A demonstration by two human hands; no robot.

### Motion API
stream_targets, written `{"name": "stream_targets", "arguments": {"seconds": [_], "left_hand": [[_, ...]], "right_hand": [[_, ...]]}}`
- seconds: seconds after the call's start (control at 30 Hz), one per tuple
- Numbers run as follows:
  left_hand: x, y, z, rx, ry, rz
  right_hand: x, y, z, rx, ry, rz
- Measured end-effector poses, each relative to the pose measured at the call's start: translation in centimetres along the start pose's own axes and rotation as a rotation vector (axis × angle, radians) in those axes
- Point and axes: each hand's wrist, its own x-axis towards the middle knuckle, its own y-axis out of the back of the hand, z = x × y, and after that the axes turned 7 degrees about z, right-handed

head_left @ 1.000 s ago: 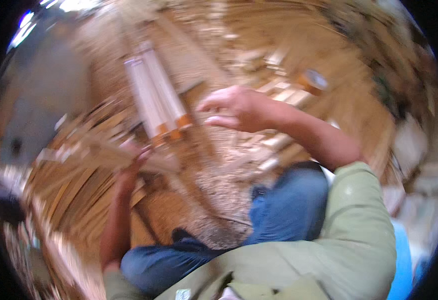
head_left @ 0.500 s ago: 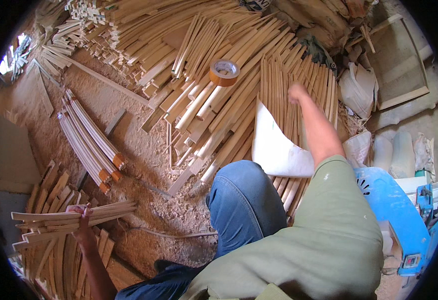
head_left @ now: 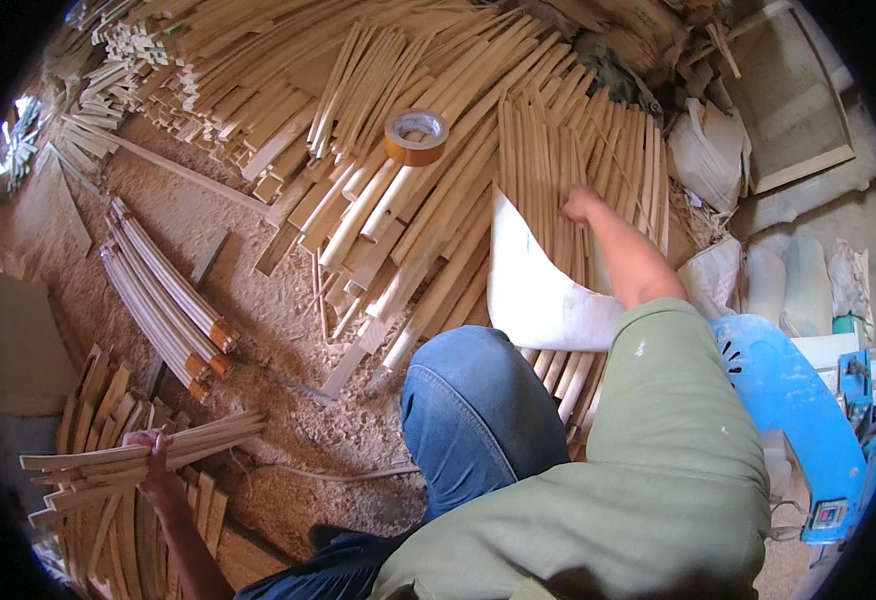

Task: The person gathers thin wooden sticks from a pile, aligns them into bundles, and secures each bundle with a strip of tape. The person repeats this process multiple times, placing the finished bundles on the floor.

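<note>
At the lower left, my left hand (head_left: 158,468) is wrapped around a bundle of thin wooden strips (head_left: 208,437), lifted above a stack of other wood pieces. My right arm reaches forward over a fanned pile of long wooden strips (head_left: 536,150). Low on that pile, my right hand (head_left: 582,206) is closed with its fingertips down among the strips; what it grips, if anything, is hidden. A white curved sheet (head_left: 543,285) lies over the near part of the pile, beside my right forearm.
A roll of brown tape (head_left: 416,140) rests on stacked lumber. Taped bundles of pale rods (head_left: 163,300) lie on the sawdust-covered floor (head_left: 288,340) at left. A blue machine (head_left: 793,410) stands at right, near white sacks (head_left: 708,160) and a framed panel (head_left: 788,100). A cable (head_left: 338,472) crosses the floor.
My right hand has come slightly nearer to me and left over the strips. A thin strip now lies slanted across the pile. My left hand keeps its bundle; the whole view has shifted a little.
</note>
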Motion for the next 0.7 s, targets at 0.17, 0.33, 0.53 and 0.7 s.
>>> {"name": "stream_targets", "arguments": {"seconds": [0.17, 0.33, 0.53, 0.7], "left_hand": [[0.2, -0.3, 0.5, -0.007, -0.023, -0.068], [0.0, -0.3, 0.6, -0.015, -0.012, -0.043], [0.4, 0.1, 0.0, 0.005, -0.013, -0.028], [0.5, 0.4, -0.2, -0.031, 0.022, -0.010]], "right_hand": [[-0.4, -0.5, 3.4, 0.028, -0.120, 0.166], [-1.2, -2.9, 4.7, -0.286, -0.155, 0.184], [-1.1, -2.4, -3.4, 0.208, 0.168, 0.422], [-2.1, -1.0, -9.0, -0.026, 0.033, 0.271]]}}
